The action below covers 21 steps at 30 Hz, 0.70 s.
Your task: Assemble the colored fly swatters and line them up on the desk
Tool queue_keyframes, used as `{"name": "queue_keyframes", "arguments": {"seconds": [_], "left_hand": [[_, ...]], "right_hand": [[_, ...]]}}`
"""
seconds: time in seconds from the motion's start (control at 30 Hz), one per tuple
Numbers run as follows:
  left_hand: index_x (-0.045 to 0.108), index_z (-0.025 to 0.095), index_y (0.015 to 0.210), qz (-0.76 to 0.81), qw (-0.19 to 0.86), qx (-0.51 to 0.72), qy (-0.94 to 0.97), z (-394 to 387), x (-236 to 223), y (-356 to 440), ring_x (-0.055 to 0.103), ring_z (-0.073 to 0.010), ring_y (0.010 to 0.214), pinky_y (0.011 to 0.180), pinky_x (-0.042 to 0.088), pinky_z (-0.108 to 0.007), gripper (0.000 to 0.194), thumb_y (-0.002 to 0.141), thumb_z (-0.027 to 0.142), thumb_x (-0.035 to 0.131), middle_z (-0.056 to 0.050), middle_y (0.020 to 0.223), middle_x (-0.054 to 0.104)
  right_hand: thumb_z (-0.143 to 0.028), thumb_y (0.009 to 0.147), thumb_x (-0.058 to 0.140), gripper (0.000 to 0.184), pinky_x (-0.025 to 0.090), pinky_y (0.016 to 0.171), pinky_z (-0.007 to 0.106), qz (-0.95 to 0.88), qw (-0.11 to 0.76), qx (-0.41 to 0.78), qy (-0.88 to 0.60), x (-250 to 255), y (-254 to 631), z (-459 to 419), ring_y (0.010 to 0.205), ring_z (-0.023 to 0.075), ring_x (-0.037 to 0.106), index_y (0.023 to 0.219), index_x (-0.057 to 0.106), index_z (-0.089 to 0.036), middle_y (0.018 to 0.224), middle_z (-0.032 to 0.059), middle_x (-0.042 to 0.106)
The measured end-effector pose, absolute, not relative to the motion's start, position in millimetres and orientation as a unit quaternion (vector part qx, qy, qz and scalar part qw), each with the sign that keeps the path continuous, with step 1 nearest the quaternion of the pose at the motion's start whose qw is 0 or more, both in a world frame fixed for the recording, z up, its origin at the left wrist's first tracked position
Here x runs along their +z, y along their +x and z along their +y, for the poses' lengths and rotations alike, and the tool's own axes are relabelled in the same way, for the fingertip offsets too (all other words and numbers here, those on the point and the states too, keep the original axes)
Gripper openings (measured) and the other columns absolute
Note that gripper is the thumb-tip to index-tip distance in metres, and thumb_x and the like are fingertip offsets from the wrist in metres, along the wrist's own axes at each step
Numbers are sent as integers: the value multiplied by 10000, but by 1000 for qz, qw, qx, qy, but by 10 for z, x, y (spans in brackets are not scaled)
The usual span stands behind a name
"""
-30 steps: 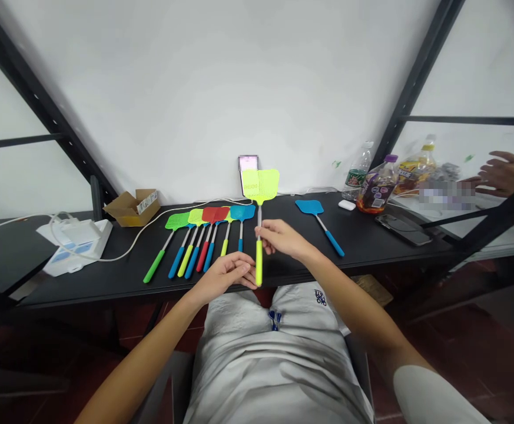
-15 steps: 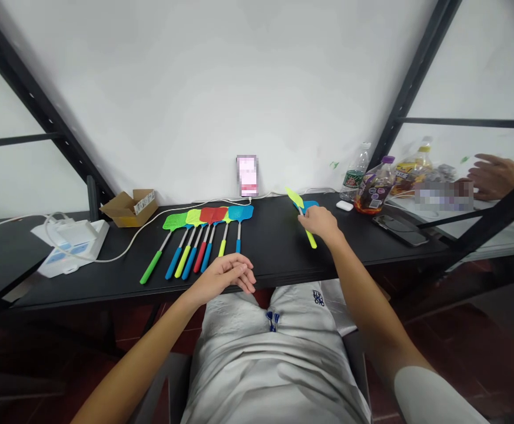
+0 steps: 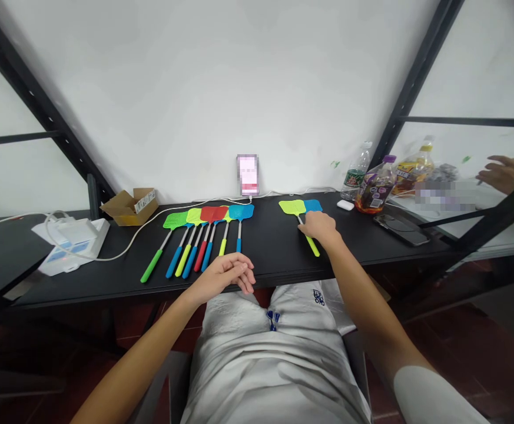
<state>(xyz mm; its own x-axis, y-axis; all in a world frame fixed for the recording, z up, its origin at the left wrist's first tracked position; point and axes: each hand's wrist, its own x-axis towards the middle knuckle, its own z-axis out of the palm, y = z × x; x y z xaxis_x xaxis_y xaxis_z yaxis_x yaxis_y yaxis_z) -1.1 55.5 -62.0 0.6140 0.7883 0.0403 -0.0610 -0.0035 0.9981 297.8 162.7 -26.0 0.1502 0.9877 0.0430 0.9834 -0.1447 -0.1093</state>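
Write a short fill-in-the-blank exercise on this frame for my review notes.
The right hand rests on the ____ of a yellow-green swatter. That swatter's head lies against a ____ swatter head. In the row of swatters, the leftmost swatter has a ____ handle. The left hand, at the table edge, holds ____.

Missing words: handle; blue; green; nothing.
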Motion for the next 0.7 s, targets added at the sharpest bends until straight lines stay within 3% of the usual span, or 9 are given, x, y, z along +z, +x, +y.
{"name": "queue_keyframes", "arguments": {"seconds": [0.33,0.43,0.53,0.63,0.7], "left_hand": [[578,129,1002,296,635,322,637,549,-615,-5,731,-219,699,618,582,-334,253,965,380,578,-107,844,715],[563,149,1012,318,578,326,677,474,-613,37,696,-184,633,555,551,-301,237,982,382,531,-75,826,693],[590,171,1036,375,363,360,773,382,-606,80,663,-158,670,589,529,-282,191,997,330,492,-53,842,680],[625,181,1119,397,74,350,845,351,-605,92,661,-231,987,854,539,-381,201,983,269,506,-102,1056,689],[615,167,1209,407,-56,311,857,370,-623,88,585,-302,1201,998,483,-468,276,973,280,526,-154,1279,628]], "right_hand": [[-288,823,634,372,519,851,393,-638,58,7,-768,-247,3028,1622,1081,352,670,1138,706,-103,1167,236,687],[-293,827,646,375,516,860,384,-637,58,6,-769,-244,3046,1621,1088,344,669,1144,703,-102,1164,244,685],[-326,840,639,378,521,854,391,-632,57,4,-773,-226,3053,1609,1082,348,672,1138,702,-103,1161,235,686],[-408,870,604,418,520,859,407,-628,67,-3,-775,-175,3035,1565,1087,358,669,1133,701,-98,1161,234,682],[-471,893,567,467,511,879,414,-630,81,-10,-773,-124,3008,1515,1103,360,661,1129,702,-91,1164,245,673]]}}
